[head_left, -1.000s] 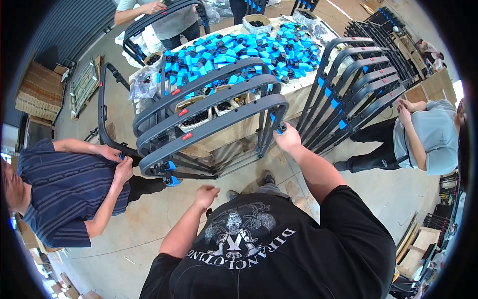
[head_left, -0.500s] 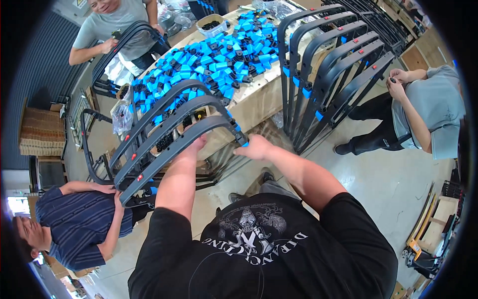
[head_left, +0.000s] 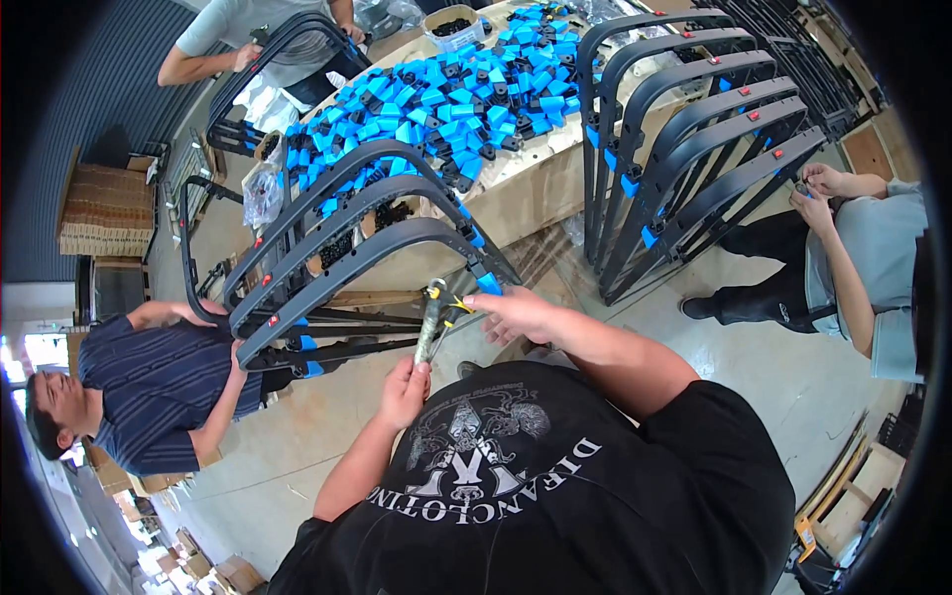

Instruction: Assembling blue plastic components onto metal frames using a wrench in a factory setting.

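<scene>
My left hand (head_left: 404, 392) is closed round the pale mottled handle of a hammer-like tool (head_left: 428, 332), held upright with its black-and-yellow end (head_left: 451, 302) on top. My right hand (head_left: 518, 315) is open, its fingers spread beside that end. The thumb is close to a blue plastic piece (head_left: 489, 283) on the end of the nearest curved black frame (head_left: 367, 253); whether they touch I cannot tell. Two similar frames stand behind this one, each with a red spot on its left side. At their left end are the hands of a person in a striped shirt (head_left: 149, 387).
Many blue and black plastic pieces (head_left: 436, 104) are heaped on the table (head_left: 540, 188). A tub of small black parts (head_left: 453, 28) stands at the back. Several more frames (head_left: 684, 129) lean at the right. Other people stand at the right (head_left: 873, 258) and far left (head_left: 238, 40).
My left hand has come back from behind the nearest frame and now holds the hammer-like tool. My right hand has loosened beside the blue piece. The view has shifted slightly.
</scene>
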`<state>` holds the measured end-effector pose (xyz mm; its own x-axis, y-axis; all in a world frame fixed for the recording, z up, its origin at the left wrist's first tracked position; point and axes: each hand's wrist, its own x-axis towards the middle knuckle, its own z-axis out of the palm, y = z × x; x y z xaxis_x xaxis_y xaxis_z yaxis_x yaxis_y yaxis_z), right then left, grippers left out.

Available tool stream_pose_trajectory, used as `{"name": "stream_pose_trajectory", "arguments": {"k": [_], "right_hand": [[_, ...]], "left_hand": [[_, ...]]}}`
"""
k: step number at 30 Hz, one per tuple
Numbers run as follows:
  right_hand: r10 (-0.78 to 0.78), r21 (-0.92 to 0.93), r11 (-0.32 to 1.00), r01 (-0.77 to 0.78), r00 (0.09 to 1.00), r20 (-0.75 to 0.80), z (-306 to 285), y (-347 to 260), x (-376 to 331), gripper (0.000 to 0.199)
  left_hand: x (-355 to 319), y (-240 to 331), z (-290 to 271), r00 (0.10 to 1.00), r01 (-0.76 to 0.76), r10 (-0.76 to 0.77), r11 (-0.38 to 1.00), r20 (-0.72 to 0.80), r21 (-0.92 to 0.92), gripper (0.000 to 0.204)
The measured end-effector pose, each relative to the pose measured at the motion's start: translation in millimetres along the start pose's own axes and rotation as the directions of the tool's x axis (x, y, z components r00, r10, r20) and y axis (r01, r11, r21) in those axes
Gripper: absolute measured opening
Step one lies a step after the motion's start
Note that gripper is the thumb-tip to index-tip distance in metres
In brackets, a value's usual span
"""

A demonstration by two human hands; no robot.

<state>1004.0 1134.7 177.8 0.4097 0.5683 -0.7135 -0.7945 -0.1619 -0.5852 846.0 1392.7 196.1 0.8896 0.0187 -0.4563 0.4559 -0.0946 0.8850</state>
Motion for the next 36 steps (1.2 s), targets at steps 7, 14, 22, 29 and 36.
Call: {"name": "stream_pose_trajectory", "arguments": {"k": [7,14,22,29,36], "right_hand": [[-0.068,0.191,0.981,0.021,0.968,0.242,-0.6,16.8,-21.8,0.081],[-0.500,0.331,0.850,0.410,0.824,0.264,51.8,2.2,-0.3,0.035],[-0.815,-0.244,0.493,0.835,0.541,0.207,50.8,8.2,7.7,0.039],[-0.722,-0.388,0.692,0.609,0.596,-0.351,-35.7,17.8,0.2,0.028],[-0.493,0.050,0.816,0.576,0.738,-0.461,-52.8,15.8,35.5,0.029]], "left_hand": [[-8.0,22.5,8.9,0.957,-0.268,0.290,0.907,-0.018,0.325,0.022],[14.5,42.8,20.9,0.949,-0.313,0.244,0.815,0.202,0.487,0.022],[44.5,62.3,47.8,0.973,-0.219,0.217,0.976,0.084,0.012,0.017],[76.4,41.2,47.3,0.992,0.013,0.010,0.982,-0.127,0.186,0.031],[108.9,48.9,72.8,0.990,0.126,-0.137,0.975,-0.046,-0.184,0.041]]}}
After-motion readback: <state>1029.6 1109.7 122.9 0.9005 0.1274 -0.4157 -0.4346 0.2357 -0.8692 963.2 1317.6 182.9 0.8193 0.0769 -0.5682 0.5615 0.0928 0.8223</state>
